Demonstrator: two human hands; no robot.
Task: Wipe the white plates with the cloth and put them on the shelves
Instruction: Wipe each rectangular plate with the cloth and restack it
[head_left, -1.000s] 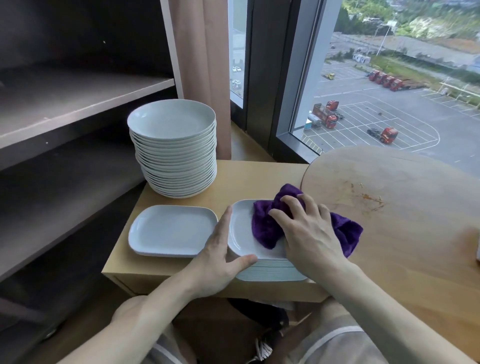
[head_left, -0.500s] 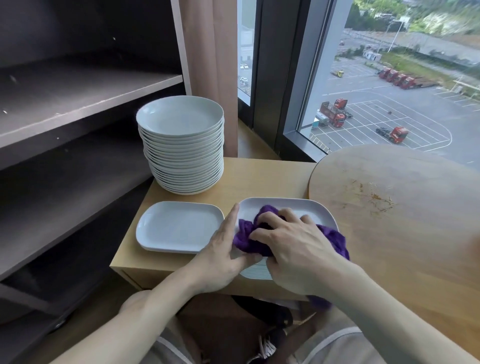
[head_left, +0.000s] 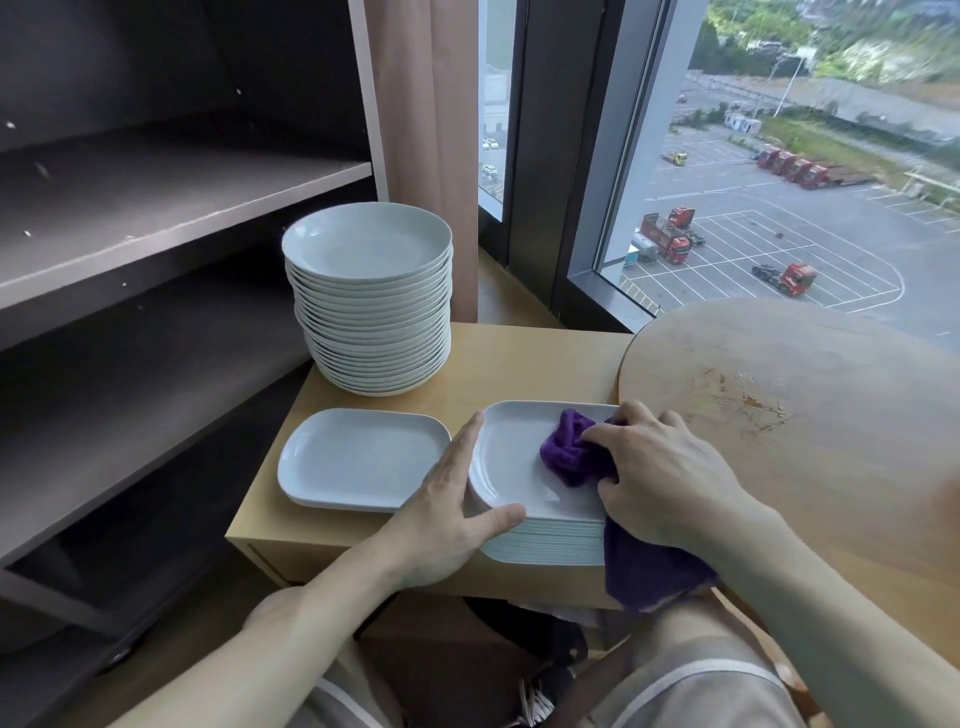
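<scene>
Right hand (head_left: 670, 478) grips purple cloth (head_left: 569, 454) on top plate (head_left: 514, 467); left hand (head_left: 452, 514) clasps plate's left edge.

A round wooden tabletop (head_left: 810, 415) adjoins a window (head_left: 779, 182) overlooking parked trucks (head_left: 670, 241).

Dark shelving (head_left: 171, 208); daylit window (head_left: 779, 171) (wooden table (head_left: 810, 441)).
</scene>
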